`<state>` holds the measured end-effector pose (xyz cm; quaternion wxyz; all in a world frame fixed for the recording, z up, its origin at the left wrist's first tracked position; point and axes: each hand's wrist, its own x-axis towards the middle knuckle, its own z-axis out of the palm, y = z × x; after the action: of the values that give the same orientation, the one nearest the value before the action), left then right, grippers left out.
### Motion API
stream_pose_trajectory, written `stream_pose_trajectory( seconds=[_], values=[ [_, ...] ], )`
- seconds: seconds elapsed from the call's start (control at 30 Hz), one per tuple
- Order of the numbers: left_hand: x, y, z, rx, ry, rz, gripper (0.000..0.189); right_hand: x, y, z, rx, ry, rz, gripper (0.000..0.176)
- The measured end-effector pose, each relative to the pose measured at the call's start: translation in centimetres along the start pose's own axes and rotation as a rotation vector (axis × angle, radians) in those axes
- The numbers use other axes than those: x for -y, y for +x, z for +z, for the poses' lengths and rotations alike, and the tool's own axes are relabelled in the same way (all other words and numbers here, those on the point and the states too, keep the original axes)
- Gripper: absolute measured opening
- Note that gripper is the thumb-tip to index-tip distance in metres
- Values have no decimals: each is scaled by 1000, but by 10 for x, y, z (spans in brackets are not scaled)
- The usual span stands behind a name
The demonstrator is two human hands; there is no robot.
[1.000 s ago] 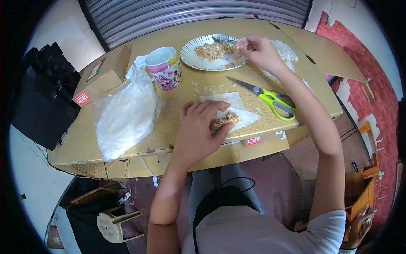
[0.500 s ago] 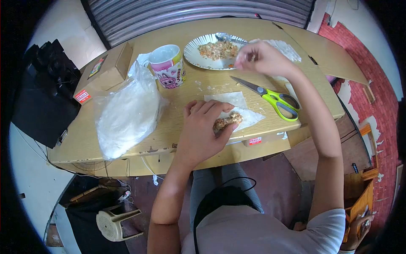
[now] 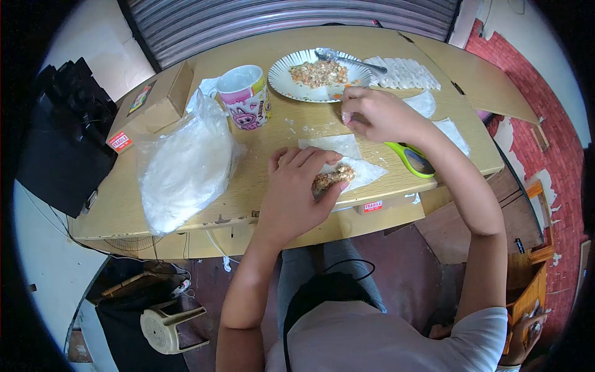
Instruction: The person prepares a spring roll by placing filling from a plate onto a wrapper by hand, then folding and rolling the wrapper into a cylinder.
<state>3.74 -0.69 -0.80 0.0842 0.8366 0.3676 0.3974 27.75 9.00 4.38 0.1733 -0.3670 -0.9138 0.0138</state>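
My left hand (image 3: 299, 191) curls over a thin white spring roll wrapper (image 3: 367, 176) near the table's front edge. Its thumb and fingers press around a strip of crumbly minced filling (image 3: 334, 177) on it. Another wrapper sheet (image 3: 338, 145) lies flat just behind. My right hand (image 3: 379, 115) hovers with fingertips pinched together above the table; whether anything is between them is too small to tell. Beneath it are the scissors (image 3: 406, 162), with only part of the green handle showing. A paper plate (image 3: 282, 85) beyond holds loose filling and a metal spoon (image 3: 334, 56).
At the back right lies a row of finished white rolls (image 3: 409, 73), with loose wrappers (image 3: 453, 135) nearer. A plastic bag of white wrappers (image 3: 186, 164), a cartoon mug (image 3: 243, 99) and a cardboard box (image 3: 155, 102) stand left. Another person's hand (image 3: 527, 335) shows at lower right.
My right hand has moved down and nearer from beside the plate, now covering most of the scissors and uncovering the rolls. My left hand stays on the wrapper.
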Motion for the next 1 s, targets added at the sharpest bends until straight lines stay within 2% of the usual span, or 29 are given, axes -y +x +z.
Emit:
stream_pose_trajectory(
  seconds=[0.07,0.13,0.17,0.23,0.37,0.43,0.47,0.53,0.57,0.63,0.67,0.73,0.87,0.93,1.0],
  values=[
    [-1,0,0,8,1,-13,35,1,3,-4,18,41,26,9],
    [-1,0,-1,12,5,-16,35,-5,10,-10,-162,88,1,9],
    [-1,0,-1,16,9,-19,35,-11,16,-11,-161,87,2,9],
    [-1,-1,-1,16,-1,-22,35,-25,28,-12,-278,163,181,9],
    [0,-1,1,-3,-9,-16,35,-47,35,-6,-227,109,183,12],
    [0,-1,0,1,-8,-21,35,-43,34,-4,-309,94,219,14],
    [-1,-1,0,6,-8,-24,35,-42,30,-4,-307,94,222,14],
    [-1,0,-1,8,5,-18,35,-41,22,-2,-215,-269,162,17],
    [-1,0,-1,6,22,-13,35,-41,19,-3,-215,-268,165,17],
    [-2,0,-1,7,16,-15,35,-38,16,-10,-114,-81,253,19],
    [-2,-1,-1,8,9,-19,35,-37,12,-10,-112,-81,251,19],
    [-1,-1,-1,14,7,-23,35,-34,4,-10,-148,-204,154,18],
    [-3,-1,-2,14,10,-30,35,-24,2,-13,-307,-169,37,17],
    [-2,-1,-1,12,8,-28,34,-3,0,-22,-134,140,67,16],
    [-2,-1,-1,12,4,-26,34,2,-2,-17,-67,151,52,16]
  ],
)
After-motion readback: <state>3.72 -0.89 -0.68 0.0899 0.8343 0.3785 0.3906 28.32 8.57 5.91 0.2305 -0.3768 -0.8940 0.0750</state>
